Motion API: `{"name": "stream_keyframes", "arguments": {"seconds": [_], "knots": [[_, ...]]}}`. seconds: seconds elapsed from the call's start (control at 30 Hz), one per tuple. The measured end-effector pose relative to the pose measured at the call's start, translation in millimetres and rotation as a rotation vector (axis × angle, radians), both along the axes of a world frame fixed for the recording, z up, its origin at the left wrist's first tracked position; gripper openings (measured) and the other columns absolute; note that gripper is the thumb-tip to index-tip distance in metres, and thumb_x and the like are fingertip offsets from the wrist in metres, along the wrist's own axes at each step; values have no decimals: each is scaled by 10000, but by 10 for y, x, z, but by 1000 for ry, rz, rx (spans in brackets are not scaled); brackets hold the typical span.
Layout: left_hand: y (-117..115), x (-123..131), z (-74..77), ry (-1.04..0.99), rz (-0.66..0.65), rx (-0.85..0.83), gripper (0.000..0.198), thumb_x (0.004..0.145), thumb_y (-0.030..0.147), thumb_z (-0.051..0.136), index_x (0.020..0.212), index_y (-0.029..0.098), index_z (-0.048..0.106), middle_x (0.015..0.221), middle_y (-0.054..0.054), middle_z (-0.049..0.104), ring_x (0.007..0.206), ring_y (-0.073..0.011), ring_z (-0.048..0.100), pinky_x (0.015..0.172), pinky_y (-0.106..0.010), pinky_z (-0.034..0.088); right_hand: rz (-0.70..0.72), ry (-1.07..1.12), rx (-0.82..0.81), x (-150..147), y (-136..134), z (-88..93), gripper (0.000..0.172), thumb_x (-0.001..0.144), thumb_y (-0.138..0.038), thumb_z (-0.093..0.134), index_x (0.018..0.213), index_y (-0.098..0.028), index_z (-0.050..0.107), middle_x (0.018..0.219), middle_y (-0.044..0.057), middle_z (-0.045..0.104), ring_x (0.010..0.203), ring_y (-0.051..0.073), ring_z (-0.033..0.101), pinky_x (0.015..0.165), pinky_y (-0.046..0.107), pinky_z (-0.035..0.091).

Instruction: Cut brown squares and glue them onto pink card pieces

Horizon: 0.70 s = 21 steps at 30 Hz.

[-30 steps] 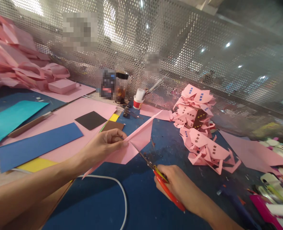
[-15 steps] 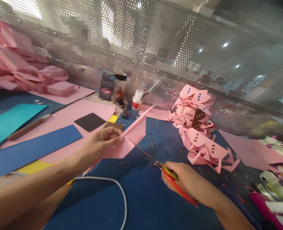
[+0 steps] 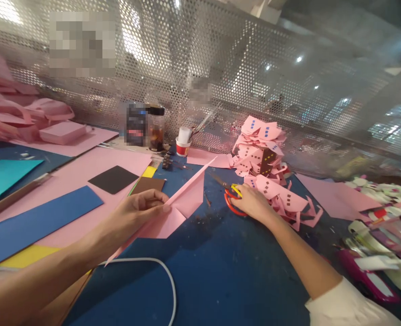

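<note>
My left hand [image 3: 149, 206] pinches a folded sheet of pink paper [image 3: 186, 199] between thumb and fingers, with a creased point rising to the upper right. My right hand [image 3: 254, 201] is closed at the handles of a pair of scissors [image 3: 232, 199] with red and yellow grips, low over the table. The scissor blades point to the upper left, apart from the pink paper. Just beyond my right hand is a pile of folded pink paper pieces [image 3: 259, 147] marked with small dark and blue squares.
On the left lie a blue strip [image 3: 47, 222], a black square [image 3: 113, 179], a teal sheet [image 3: 6, 181] and pink sheets. A white cable [image 3: 169, 276] curves across the blue table [image 3: 207, 280]. A jar [image 3: 157, 129] and a red-white cup [image 3: 183, 147] stand by the perforated metal screen [image 3: 173, 59].
My right hand has carried the scissors away from the pink paper, farther up the table towards the pile. My left hand keeps its hold on the paper. The view has shifted rightward.
</note>
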<state>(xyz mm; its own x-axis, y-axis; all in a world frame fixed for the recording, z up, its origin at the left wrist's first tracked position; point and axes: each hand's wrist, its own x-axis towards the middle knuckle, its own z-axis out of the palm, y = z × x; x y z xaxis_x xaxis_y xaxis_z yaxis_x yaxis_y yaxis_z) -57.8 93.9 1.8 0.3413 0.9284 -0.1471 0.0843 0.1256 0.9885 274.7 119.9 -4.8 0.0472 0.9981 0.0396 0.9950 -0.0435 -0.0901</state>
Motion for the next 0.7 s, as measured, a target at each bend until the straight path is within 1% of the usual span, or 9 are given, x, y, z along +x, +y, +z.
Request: {"name": "stream_keyframes", "arguments": {"seconds": [0.07,0.13,0.27,0.3,0.4,0.47,0.57,0.63,0.7], "knots": [[-2,1,-37,-15,-26,-23,338,766,481,773,874,195,629,717,43,580,637,-94,480,570,-189,349,3,9,25,21,88,-42,400,851,-432,644,1188,-218,667,1137,115,671,1000,281,659,782,324,442],[-3,-1,-90,-29,-70,-59,336,766,473,775,888,198,626,671,47,561,575,-85,447,521,-188,313,21,27,52,30,132,-63,384,858,-423,656,1163,-191,683,1121,128,673,1051,297,644,854,352,452],[-18,10,-162,-7,-130,-101,354,758,482,771,907,198,622,574,55,499,473,-83,371,453,-207,232,74,105,135,-23,22,8,302,904,-352,641,1150,-177,658,1215,125,638,1197,276,571,989,357,425],[-27,19,-165,4,-135,-99,355,757,482,770,910,197,624,580,51,502,474,-87,373,452,-210,229,90,139,147,-55,-55,49,285,931,-354,612,1161,-187,638,1225,107,638,1172,246,588,971,333,444],[-56,68,-157,27,-161,-99,349,763,482,764,907,198,621,606,48,494,504,-89,365,467,-211,222,186,278,129,-166,-392,190,210,1011,-399,488,1090,-237,596,1047,10,693,917,131,671,807,230,513],[-72,124,-150,36,-194,-92,347,771,490,757,877,193,613,614,56,460,528,-82,334,483,-209,213,292,455,248,-228,-664,266,141,1011,-345,500,998,-224,571,949,8,681,823,135,661,759,250,519],[-86,251,-138,86,-275,-70,359,780,508,741,840,181,606,619,57,447,539,-79,310,489,-214,197,440,379,537,-276,-1048,319,11,971,-214,559,982,-216,562,933,29,642,917,176,623,873,331,486],[-94,366,-122,137,-348,-91,370,774,513,740,845,177,605,604,56,476,518,-76,306,480,-218,180,556,282,549,-288,-1247,306,92,947,-194,602,1034,-213,580,1008,49,642,995,204,594,932,383,453],[-104,497,-103,166,-411,-126,387,751,516,754,846,174,602,590,51,521,498,-73,316,477,-218,178,642,201,463,-295,-1382,254,147,946,-227,623,1089,-211,592,1062,60,645,1032,221,575,947,409,427]]}}
